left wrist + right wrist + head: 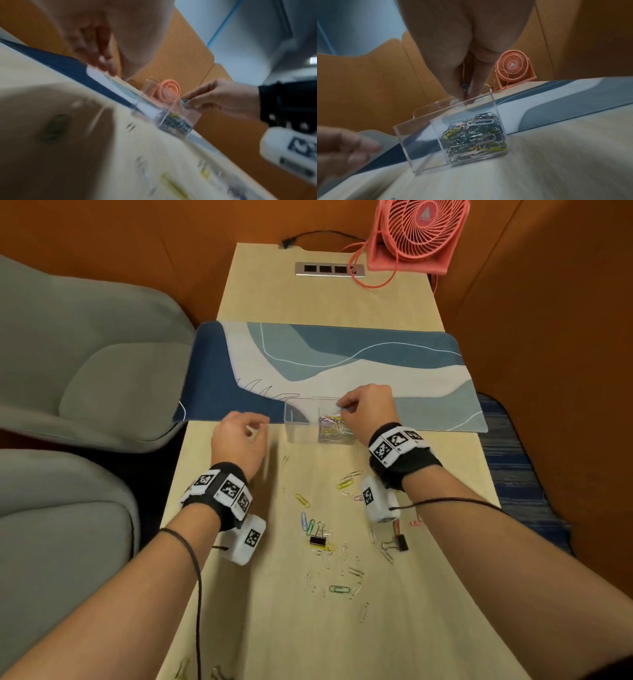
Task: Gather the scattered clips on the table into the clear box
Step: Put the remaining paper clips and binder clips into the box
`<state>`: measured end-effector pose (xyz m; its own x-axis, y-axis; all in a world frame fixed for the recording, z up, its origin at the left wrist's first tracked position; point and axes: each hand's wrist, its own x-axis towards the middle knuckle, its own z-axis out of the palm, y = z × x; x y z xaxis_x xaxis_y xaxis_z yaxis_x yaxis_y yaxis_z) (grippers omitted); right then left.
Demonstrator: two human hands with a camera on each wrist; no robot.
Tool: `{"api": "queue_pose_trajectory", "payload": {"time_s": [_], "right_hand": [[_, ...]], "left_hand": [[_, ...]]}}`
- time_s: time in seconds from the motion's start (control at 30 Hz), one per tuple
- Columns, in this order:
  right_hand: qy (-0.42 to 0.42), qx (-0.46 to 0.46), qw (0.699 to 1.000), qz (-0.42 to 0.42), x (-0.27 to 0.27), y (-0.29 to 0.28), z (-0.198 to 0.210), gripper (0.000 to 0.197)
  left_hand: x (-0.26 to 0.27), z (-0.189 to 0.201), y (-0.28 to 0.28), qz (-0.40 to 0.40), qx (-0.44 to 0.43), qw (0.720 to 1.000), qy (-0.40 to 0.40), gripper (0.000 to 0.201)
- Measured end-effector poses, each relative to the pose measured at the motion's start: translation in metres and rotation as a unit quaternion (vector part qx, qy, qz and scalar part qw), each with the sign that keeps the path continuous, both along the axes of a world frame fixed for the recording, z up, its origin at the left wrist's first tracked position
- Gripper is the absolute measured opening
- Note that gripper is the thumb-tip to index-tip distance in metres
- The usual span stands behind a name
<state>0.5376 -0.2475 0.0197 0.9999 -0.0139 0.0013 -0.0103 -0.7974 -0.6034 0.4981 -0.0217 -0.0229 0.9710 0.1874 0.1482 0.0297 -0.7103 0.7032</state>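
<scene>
The clear box (297,429) stands at the desk mat's near edge and has two compartments. Its right compartment holds a heap of coloured paper clips (477,139); the left one looks bare. My right hand (342,414) hovers over the right compartment and pinches a few paper clips (465,88), one partly blue, between thumb and fingers. My left hand (258,428) floats just left of the box with loosely curled fingers and nothing visible in it. Several scattered paper clips (348,483) and two black binder clips (317,540) (402,542) lie on the table nearer to me.
A blue and white desk mat (342,361) crosses the narrow wooden table (281,628). A pink fan (414,234) and a socket strip (329,269) sit at the far end. Grey seats (85,364) stand left of the table.
</scene>
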Motion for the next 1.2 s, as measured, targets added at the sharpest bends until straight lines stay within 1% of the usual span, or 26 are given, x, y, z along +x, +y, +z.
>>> {"api": "queue_pose_trajectory", "payload": {"time_s": [0.07,0.1,0.17,0.23,0.3,0.33,0.4,0.43,0.47,0.5,0.57,0.63,0.73,0.8,0.83,0.9,0.97,1.03,1.07,1.1,1.13,1.2], "right_hand": [[0.008,-0.042,0.999,0.001,0.001,0.005,0.001,0.026],[0.009,-0.051,0.999,0.002,0.000,0.007,0.003,0.027],[0.010,-0.065,0.998,0.009,-0.001,0.010,0.004,0.028],[0.013,-0.079,0.997,0.012,-0.003,0.012,0.006,0.028],[-0.011,-0.080,0.997,0.015,-0.011,0.013,0.008,0.026],[-0.038,-0.078,0.996,0.029,-0.020,0.013,0.008,0.025],[-0.080,-0.081,0.990,0.086,-0.044,0.012,0.003,0.022],[-0.075,-0.094,0.986,0.115,-0.057,0.011,-0.002,0.022],[-0.048,-0.121,0.983,0.132,-0.070,0.009,-0.011,0.025],[-0.011,-0.154,0.978,0.138,-0.081,0.006,-0.020,0.031],[0.069,-0.199,0.966,0.149,-0.101,0.000,-0.038,0.045],[0.112,-0.214,0.956,0.164,-0.121,-0.002,-0.046,0.054],[0.115,-0.220,0.952,0.178,-0.153,-0.001,-0.044,0.065],[0.113,-0.224,0.950,0.186,-0.177,0.001,-0.038,0.066],[0.110,-0.228,0.948,0.194,-0.190,0.001,-0.037,0.065],[0.096,-0.225,0.947,0.208,-0.213,-0.001,-0.037,0.060],[0.093,-0.207,0.951,0.209,-0.226,-0.005,-0.039,0.055],[0.090,-0.192,0.957,0.197,-0.231,-0.010,-0.040,0.050],[0.089,-0.187,0.961,0.185,-0.233,-0.012,-0.041,0.049],[0.093,-0.184,0.963,0.172,-0.234,-0.013,-0.040,0.048],[0.102,-0.181,0.964,0.163,-0.234,-0.013,-0.040,0.048],[0.128,-0.185,0.961,0.159,-0.234,-0.012,-0.039,0.047]], "left_hand": [[-0.008,-0.015,0.015,-0.023,0.038,0.997,0.065,0.025],[-0.012,-0.022,0.020,-0.046,0.053,0.994,0.079,0.030],[-0.022,-0.030,0.022,-0.106,0.078,0.989,0.071,0.038],[-0.029,-0.032,0.017,-0.182,0.101,0.977,0.052,0.047],[-0.034,-0.030,0.009,-0.257,0.153,0.952,0.065,0.068],[-0.036,-0.028,0.005,-0.289,0.192,0.935,0.075,0.077],[-0.044,-0.024,-0.003,-0.337,0.270,0.896,0.100,0.084],[-0.048,-0.024,-0.006,-0.352,0.302,0.879,0.114,0.083],[-0.053,-0.023,-0.008,-0.361,0.324,0.866,0.125,0.083],[-0.059,-0.023,-0.008,-0.366,0.338,0.857,0.135,0.083],[-0.071,-0.024,-0.005,-0.365,0.347,0.851,0.150,0.086],[-0.086,-0.026,0.000,-0.361,0.338,0.854,0.161,0.088],[-0.115,-0.032,0.005,-0.347,0.303,0.875,0.149,0.087],[-0.133,-0.033,0.007,-0.351,0.270,0.885,0.142,0.086],[-0.141,-0.033,0.008,-0.356,0.255,0.888,0.138,0.086],[-0.150,-0.029,0.010,-0.350,0.216,0.904,0.117,0.082],[-0.146,-0.020,0.010,-0.305,0.173,0.933,0.078,0.073],[-0.131,-0.010,0.005,-0.246,0.167,0.952,0.078,0.060],[-0.119,-0.006,0.001,-0.233,0.184,0.951,0.085,0.053],[-0.105,-0.006,-0.003,-0.222,0.174,0.954,0.102,0.049],[-0.093,-0.010,-0.008,-0.225,0.165,0.952,0.126,0.049],[-0.073,-0.014,-0.018,-0.241,0.173,0.942,0.159,0.056]]}}
